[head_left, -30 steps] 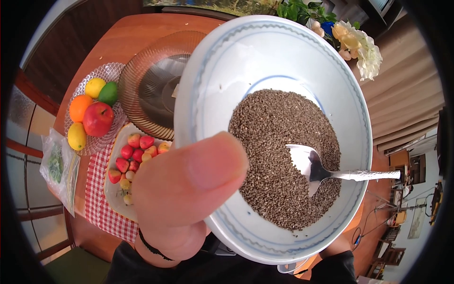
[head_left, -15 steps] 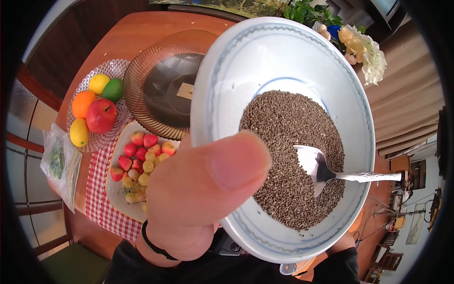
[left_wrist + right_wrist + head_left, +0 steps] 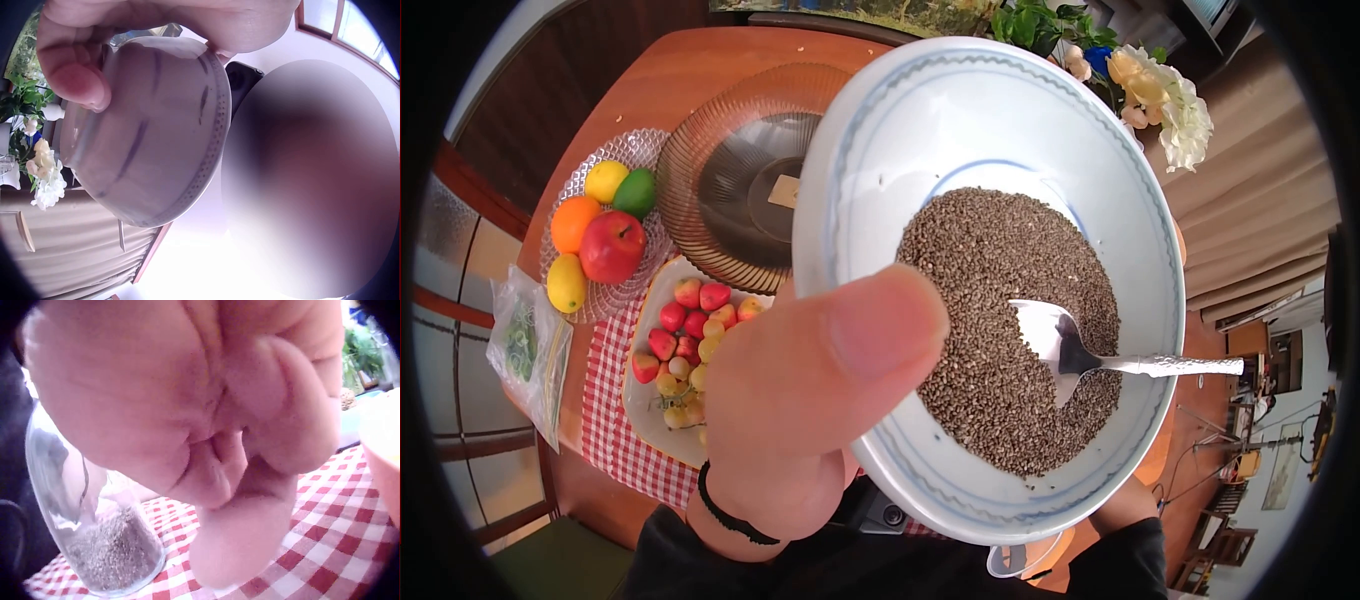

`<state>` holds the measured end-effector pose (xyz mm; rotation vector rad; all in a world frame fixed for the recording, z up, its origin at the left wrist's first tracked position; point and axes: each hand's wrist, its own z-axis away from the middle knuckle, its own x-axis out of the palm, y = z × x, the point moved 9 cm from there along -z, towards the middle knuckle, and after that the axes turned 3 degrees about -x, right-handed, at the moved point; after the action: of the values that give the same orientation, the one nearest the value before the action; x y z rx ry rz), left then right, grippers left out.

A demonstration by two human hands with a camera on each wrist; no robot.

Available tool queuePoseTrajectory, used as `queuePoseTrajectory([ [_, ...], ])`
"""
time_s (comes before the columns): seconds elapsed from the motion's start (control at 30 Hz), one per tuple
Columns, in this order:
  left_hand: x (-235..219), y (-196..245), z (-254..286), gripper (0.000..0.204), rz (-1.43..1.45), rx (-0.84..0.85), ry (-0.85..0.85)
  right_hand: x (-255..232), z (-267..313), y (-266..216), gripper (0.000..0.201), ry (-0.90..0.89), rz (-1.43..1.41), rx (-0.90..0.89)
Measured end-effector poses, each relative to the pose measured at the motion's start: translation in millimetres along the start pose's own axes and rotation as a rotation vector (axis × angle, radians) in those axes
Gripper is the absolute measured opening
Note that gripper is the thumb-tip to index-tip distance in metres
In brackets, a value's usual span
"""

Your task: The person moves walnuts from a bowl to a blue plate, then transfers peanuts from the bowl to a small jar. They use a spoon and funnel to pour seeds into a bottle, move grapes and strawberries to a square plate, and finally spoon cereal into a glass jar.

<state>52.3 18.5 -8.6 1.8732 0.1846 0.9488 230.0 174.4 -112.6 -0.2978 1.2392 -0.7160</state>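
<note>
In the head view my left hand point(image 3: 800, 380) grips a white bowl point(image 3: 1120, 220) with blue lines, its thumb over the rim. The left wrist view has fingers curled against the bowl's outer wall point(image 3: 150, 131). Tilted toward the camera, the bowl holds a heap of small grey-brown seeds point(image 3: 970, 260). A metal spoon point(image 3: 1140, 366) lies in them, its textured handle reaching past the rim. Mostly hidden behind the bowl in the head view, my right hand point(image 3: 206, 419) hangs loosely curled with nothing in it. Beside it stands a glass jar point(image 3: 44, 462) with similar seeds point(image 3: 119, 550) inside.
A clear glass plate point(image 3: 625, 150) bears fruit, including a red apple point(image 3: 612, 247). Near it are a large ribbed glass dish point(image 3: 700, 150), a white dish point(image 3: 635, 400) of small red fruit and grapes, a checked cloth point(image 3: 605, 400) and a plastic bag point(image 3: 510, 330). Flowers point(image 3: 1185, 125) stand behind.
The bowl and left hand shifted right in the head view, then slightly back left. The grip stays the same, and the spoon still lies in the seeds.
</note>
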Motion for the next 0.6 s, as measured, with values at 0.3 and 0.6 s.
queuePoseTrajectory([
  [0.3,-18.1,13.2,-0.2,0.032,0.078,0.062,0.185,-73.9,39.5,-63.4,0.016,0.368,-0.738,-0.345],
  [0.6,-17.4,18.4,-2.0,0.033,0.194,0.101,0.277,-75.2,94.2,-122.2,0.014,0.295,-0.692,-0.673],
])
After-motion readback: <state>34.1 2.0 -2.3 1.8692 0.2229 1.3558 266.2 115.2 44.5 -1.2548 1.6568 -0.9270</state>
